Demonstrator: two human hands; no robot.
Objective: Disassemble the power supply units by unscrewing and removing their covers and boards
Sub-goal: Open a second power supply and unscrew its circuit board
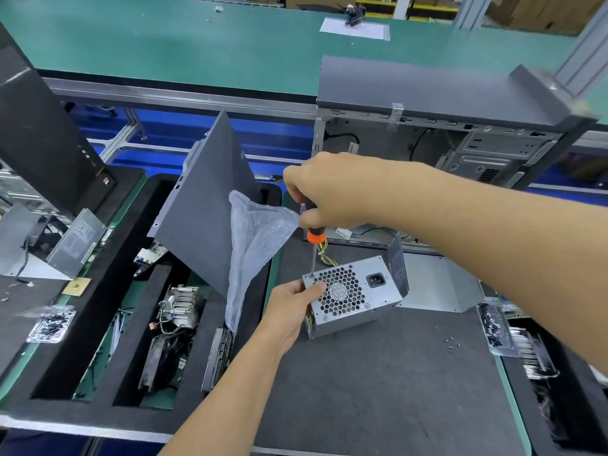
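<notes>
A screwdriver [315, 240] is being gripped by the right hand [324, 192], whose fingers are curled round the black handle, so that most of the handle is being hidden and only its orange collar and thin shaft are showing. The tip is being held on a screw at the upper left corner of the fan grille of a power supply unit [353, 294]. That unit is being steadied by the left hand [292, 302], the thumb being pressed on the grille and the remaining fingers being hidden behind the casing's left side. The unit is lying tilted on the dark mat of the tabletop [378, 373], just in front of an opened computer case [444, 126], whose interior is being partly blocked by the right forearm. Yellow wires [324, 255] are showing behind the unit; where they end cannot be told. A few loose screws [452, 342] are lying on the mat to the right. A grey side panel [204, 205] is leaning in a foam tray [98, 340] on the left, with a clear plastic bag [253, 245] draped against it. A heatsink [181, 306] is lying in the tray. A bag of small dark parts [493, 327] at the right is too blurred to be identified.
</notes>
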